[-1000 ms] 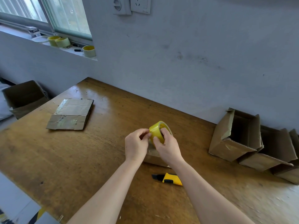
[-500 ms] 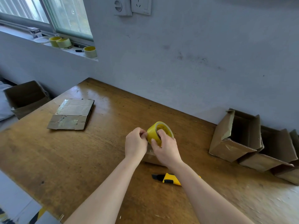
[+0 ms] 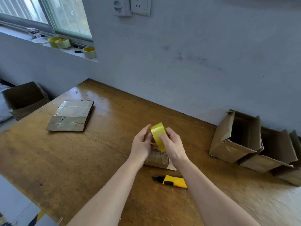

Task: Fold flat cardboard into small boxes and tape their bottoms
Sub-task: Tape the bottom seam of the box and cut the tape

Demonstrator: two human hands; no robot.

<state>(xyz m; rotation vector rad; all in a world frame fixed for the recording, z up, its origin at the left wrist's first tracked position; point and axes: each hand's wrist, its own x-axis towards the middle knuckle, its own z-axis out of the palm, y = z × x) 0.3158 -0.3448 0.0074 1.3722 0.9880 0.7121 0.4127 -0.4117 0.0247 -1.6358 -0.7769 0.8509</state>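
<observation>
The right hand [image 3: 172, 145] grasps the yellow tape roll [image 3: 158, 132], thumb laid across its outer band. The left hand [image 3: 141, 142] rests its fingers against the roll's left side; whether it pinches a loose tape end I cannot tell. Over the last second the roll has been turned from core-up to band-on, likely to find the tape's start, so taping has not yet begun. Directly beneath sits the small box [image 3: 158, 159], mid-desk, with a utility knife [image 3: 172, 181] just nearer the front edge. Flat cardboard [image 3: 71, 115] lies toward the desk's [image 3: 81, 168] far-left corner; folded boxes [image 3: 234, 139] line the far-right edge.
</observation>
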